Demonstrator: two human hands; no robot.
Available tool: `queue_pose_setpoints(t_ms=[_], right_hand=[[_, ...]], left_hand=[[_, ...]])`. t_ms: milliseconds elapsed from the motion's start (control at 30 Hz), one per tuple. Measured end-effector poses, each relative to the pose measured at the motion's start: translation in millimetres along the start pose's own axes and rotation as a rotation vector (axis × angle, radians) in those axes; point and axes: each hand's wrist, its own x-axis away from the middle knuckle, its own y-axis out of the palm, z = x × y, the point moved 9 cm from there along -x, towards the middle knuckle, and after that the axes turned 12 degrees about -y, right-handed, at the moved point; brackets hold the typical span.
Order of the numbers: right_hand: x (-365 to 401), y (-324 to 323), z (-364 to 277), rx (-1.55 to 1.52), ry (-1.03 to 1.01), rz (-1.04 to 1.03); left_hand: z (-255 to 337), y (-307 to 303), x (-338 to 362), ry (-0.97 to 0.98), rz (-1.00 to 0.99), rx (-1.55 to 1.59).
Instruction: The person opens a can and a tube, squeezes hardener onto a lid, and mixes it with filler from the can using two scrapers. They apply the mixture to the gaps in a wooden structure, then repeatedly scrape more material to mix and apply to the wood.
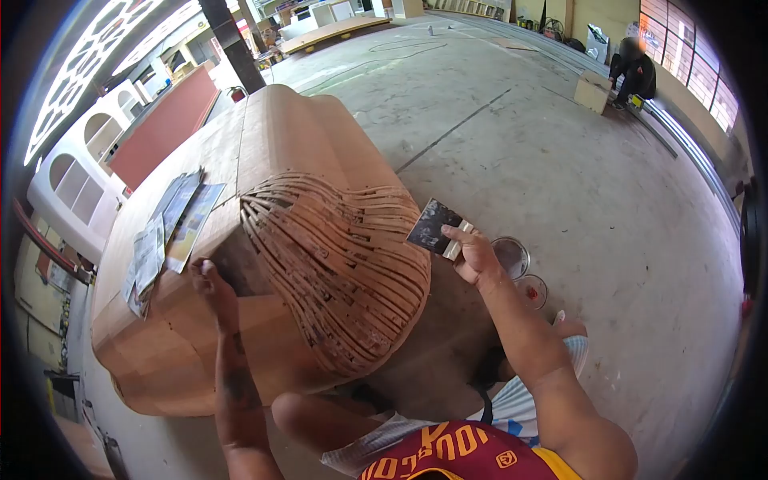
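Brown wood slats (344, 264) curve across the near left, beside the right hand (476, 254) gripping a scraper (432, 226); the left hand (214, 292) is half-curled near newspapers (192, 228), whether empty one cannot tell. Tilting the scraper steeply could gouge the slats, and a careless step might tip the nearer tin (543, 290) at right, showing red, or the farther tin (524, 250), contents unclear

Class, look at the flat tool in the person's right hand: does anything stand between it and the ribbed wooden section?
Nothing visible does. The right hand holds the flat tool by the right edge of the ribbed wooden section, though whether they touch is unclear. The newspaper sheets lie left of that section, outside this path.
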Motion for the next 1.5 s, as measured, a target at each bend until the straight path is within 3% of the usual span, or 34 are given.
queue_pose_setpoints(t_ms=[100, 167, 333, 367, 467, 733, 1033, 1133, 1333, 1500], right_hand=[[-57.5, -8.2, -1.0, 0.238, -0.140, -0.113], [-103.3, -6.7, 4.0, 0.464, -0.227, -0.235], [-200.1, -3.1, 24.1, 1.130, -0.411, -0.368], [-215.5, -4.7, 30.7, 1.179, -0.387, -0.377], [-238.9, 1.3, 46.8, 1.313, -0.348, -0.421], [-252.8, 0.6, 71.6, 1.509, -0.547, -0.435], [-246.0, 2.8, 79.4, 1.285, -0.325, -0.484], [-249.2, -1.8, 77.1, 1.362, -0.355, -0.525], [-250.5, -4.1, 80.4, 1.436, -0.413, -0.418], [-248.1, -3.1, 92.2, 1.443, -0.563, -0.407]], left_hand=[[36.6, 12.9, -42.3, 0.083, 0.165, -0.039], [27.2, 34.2, -70.9, 0.031, 0.166, -0.036], [-78.1, 42.9, -112.2, -0.175, 0.342, 0.117], [-70.6, 39.2, -110.8, 0.082, 0.402, -0.252], [-43.5, 47.8, -99.9, -0.143, 0.293, 0.077], [-37.9, 47.4, -96.5, -0.122, 0.309, 0.068], [-27.5, 55.3, -93.3, -0.087, 0.321, 0.039], [-26.3, 58.1, -92.5, -0.093, 0.296, 0.069], [-23.7, 60.1, -91.5, -0.100, 0.308, 0.029], [-22.4, 60.7, -90.4, -0.143, 0.309, 0.031]])
